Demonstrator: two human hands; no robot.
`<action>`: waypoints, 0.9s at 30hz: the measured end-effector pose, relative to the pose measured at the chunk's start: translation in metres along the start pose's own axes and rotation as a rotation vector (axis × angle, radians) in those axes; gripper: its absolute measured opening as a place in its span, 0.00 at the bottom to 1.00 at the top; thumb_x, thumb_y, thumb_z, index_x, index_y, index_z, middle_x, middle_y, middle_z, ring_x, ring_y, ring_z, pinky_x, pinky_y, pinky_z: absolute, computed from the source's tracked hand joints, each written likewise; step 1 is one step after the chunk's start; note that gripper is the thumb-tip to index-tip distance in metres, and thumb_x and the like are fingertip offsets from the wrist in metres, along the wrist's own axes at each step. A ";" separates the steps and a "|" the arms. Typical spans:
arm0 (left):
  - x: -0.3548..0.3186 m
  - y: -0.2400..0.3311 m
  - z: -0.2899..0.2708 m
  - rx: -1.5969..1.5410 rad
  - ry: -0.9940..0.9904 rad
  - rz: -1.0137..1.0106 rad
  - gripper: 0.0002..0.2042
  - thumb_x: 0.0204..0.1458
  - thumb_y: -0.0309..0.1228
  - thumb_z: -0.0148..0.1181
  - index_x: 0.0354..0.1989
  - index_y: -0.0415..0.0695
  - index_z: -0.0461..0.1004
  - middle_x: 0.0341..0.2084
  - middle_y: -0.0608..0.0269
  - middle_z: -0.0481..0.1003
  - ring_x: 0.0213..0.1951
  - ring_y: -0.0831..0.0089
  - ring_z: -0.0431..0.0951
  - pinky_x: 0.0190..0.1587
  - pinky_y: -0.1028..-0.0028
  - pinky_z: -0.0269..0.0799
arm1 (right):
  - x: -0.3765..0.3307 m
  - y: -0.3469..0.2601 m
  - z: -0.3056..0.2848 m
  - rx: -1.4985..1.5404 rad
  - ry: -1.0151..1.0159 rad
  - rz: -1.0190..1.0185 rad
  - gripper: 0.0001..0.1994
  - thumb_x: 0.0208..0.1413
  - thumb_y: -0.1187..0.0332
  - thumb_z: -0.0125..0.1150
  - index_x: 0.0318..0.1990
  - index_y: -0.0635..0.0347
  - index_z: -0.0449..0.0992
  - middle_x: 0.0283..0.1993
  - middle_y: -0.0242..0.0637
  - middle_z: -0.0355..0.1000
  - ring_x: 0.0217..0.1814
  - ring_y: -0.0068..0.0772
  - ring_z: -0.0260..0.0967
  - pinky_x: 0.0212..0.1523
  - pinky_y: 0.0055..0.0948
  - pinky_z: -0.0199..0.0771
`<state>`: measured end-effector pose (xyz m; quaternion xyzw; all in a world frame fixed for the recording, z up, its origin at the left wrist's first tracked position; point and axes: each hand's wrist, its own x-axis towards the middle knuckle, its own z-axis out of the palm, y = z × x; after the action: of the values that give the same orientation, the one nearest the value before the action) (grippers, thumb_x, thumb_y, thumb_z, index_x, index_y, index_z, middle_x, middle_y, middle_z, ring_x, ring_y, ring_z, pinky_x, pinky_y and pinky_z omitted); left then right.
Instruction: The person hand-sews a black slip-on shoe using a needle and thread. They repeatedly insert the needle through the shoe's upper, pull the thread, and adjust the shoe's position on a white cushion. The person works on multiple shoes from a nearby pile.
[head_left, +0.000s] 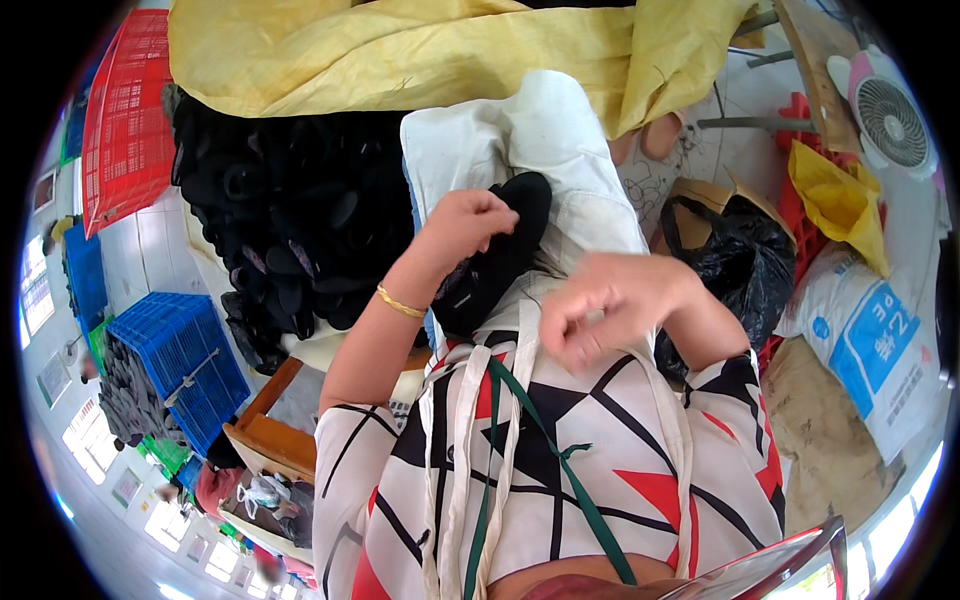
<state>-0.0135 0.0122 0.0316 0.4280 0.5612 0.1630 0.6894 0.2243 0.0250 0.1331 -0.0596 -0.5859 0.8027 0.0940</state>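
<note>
- Hands: 2. Left hand (466, 232): fingertips pinched narrow above the shoe; whether its grip holds anything cannot be told. Right hand (620, 308): blurred, fingers curled, beside the shoe; state of grip cannot be told.
- Shoe in work: 1 black cloth shoe (502, 262), lying on the white cloth (575, 130) over the lap, partly covered by the left hand.
- Heap of black cloth shoes (290, 210): left of the lap; overlapping, count not possible.
- Left side: 1 red plastic crate (128, 120); 1 large blue plastic crate (190, 375).
- Ahead: 1 large yellow sheet (400, 60), bordering the heap.
- Right side: 1 black plastic bag (740, 250), 1 white-and-blue sack (870, 340), 1 pink-and-white fan (890, 120).
</note>
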 end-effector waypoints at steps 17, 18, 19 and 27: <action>-0.004 -0.011 -0.009 -0.062 0.153 -0.014 0.05 0.60 0.30 0.59 0.35 0.43 0.77 0.24 0.73 0.73 0.22 0.87 0.66 0.24 0.84 0.61 | 0.041 0.098 -0.036 -1.091 0.674 0.229 0.03 0.56 0.67 0.60 0.35 0.54 0.76 0.35 0.36 0.72 0.37 0.43 0.74 0.35 0.39 0.74; -0.004 -0.012 -0.009 -0.094 0.131 -0.066 0.05 0.60 0.30 0.59 0.35 0.43 0.77 0.24 0.73 0.74 0.22 0.87 0.66 0.24 0.85 0.61 | 0.042 0.099 -0.034 -1.030 0.702 0.193 0.04 0.56 0.67 0.61 0.36 0.54 0.76 0.35 0.37 0.71 0.38 0.44 0.74 0.35 0.40 0.74; -0.003 -0.012 -0.007 -0.093 0.118 -0.049 0.05 0.60 0.31 0.59 0.35 0.43 0.77 0.24 0.73 0.74 0.22 0.87 0.66 0.24 0.85 0.60 | 0.043 0.101 -0.032 -0.968 0.729 0.157 0.05 0.55 0.67 0.62 0.38 0.55 0.76 0.35 0.37 0.71 0.38 0.44 0.74 0.36 0.40 0.75; -0.011 -0.009 -0.003 -0.159 0.074 -0.002 0.04 0.62 0.30 0.57 0.36 0.46 0.75 0.25 0.74 0.73 0.23 0.88 0.66 0.25 0.86 0.61 | 0.020 0.105 -0.063 0.140 1.069 0.245 0.06 0.68 0.64 0.54 0.42 0.55 0.71 0.30 0.26 0.72 0.24 0.15 0.67 0.23 0.17 0.66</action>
<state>-0.0225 0.0004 0.0317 0.3650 0.5719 0.2221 0.7003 0.2092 0.0564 0.0139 -0.5200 -0.3909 0.7027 0.2882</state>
